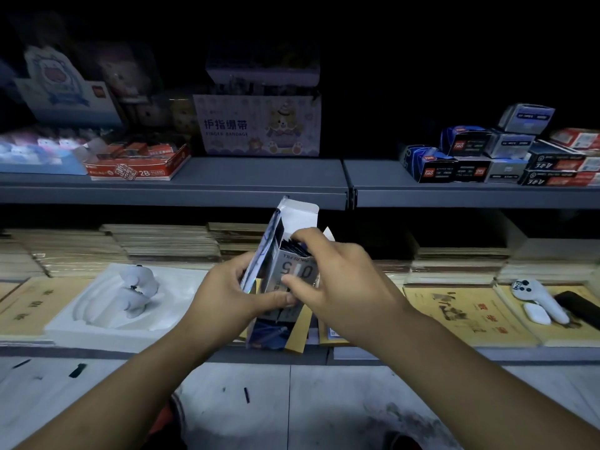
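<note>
An upright blue-and-white refill box (pixel 276 277) with its top flap open stands in front of the lower shelf, at the centre of the head view. My left hand (pixel 233 293) grips the box around its left side and front. My right hand (pixel 337 277) holds the right side with the thumb on the front, and its fingertips reach into the open top, pinching dark refills (pixel 293 246) that stick out of it.
Upper grey shelf (pixel 259 177) carries a finger-bandage box (pixel 259 125), a red 2B pencil box (pixel 139 164) and stacked refill boxes (pixel 487 157). Lower shelf holds yellow exercise books (pixel 470 313), a white tray with a figure (pixel 130 297) and a white toy (pixel 535 300). Tiled floor lies below.
</note>
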Motion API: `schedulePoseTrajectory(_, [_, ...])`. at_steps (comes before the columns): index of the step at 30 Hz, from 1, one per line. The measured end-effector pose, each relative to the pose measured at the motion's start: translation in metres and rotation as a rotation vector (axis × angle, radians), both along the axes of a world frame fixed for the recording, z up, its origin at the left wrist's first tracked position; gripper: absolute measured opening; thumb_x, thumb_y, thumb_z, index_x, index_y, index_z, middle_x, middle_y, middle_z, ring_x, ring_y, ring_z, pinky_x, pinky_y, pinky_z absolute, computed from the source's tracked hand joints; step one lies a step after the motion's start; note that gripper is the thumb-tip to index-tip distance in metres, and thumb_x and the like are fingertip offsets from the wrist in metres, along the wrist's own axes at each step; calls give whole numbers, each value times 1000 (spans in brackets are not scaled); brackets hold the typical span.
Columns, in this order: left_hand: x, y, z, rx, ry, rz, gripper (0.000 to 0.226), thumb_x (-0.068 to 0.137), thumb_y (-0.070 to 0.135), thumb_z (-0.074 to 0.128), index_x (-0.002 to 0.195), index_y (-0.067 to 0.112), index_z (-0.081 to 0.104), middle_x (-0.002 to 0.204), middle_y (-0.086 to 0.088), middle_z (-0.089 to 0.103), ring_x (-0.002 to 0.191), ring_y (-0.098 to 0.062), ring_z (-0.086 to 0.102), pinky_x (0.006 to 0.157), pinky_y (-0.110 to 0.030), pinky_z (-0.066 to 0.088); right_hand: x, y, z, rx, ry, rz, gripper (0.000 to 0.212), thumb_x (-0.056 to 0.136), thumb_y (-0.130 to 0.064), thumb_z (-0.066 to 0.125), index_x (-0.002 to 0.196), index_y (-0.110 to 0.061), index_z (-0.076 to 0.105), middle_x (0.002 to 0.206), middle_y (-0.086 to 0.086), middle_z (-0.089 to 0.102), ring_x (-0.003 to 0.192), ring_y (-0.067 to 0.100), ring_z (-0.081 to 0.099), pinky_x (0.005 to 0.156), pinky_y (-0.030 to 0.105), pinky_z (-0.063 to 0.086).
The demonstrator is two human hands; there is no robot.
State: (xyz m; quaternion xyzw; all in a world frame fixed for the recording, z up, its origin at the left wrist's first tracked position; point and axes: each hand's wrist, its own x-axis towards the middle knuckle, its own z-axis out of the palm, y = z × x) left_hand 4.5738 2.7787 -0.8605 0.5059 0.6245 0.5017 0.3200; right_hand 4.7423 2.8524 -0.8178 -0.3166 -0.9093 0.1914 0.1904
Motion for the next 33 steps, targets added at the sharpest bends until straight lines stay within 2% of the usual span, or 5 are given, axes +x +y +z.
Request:
schedulePoseTrajectory(14, [-6,-4,-9,52,539,101,36,73,35,89,95,45,62,85,33,64,82,4,61,64,-7,41,-1,-3,-8,-336,-100,-5,16,102,-30,50,100,-15,50,75,9,64,47,19,69,62,47,61])
schedulePoseTrajectory(19, [-5,-3,-8,47,445,118,38,73,32,88,91,48,58,81,33,65,79,8,62,64,-5,42,-2,-3,-8,-102,-105,13,17,105,-34,48,100,-20,41,85,2,58,70,26,65,64,43,55])
schedulePoseTrajectory(23, [-7,-1,-9,43,415,139,40,71,31,90,91,47,60,83,31,67,81,6,63,64,-5,43,-4,0,-6,106,-106,3,22,103,-36,51,103,-16,61,103,-3,47,87,26,59,77,41,50])
schedulePoseTrajectory(28, [-14,0,-13,-1,395,188,46,66,37,93,102,45,65,88,33,69,83,8,65,64,-8,47,4,13,-5,54,7,-61,36,101,-35,58,134,-20,60,116,-6,50,79,15,56,83,38,52])
schedulePoseTrajectory(33, [-17,0,-16,-12,394,198,47,67,36,92,106,42,66,84,34,69,82,12,64,61,-2,44,7,14,-8,-156,212,-98,31,95,-17,69,126,-20,67,105,-9,59,59,9,62,64,32,60])
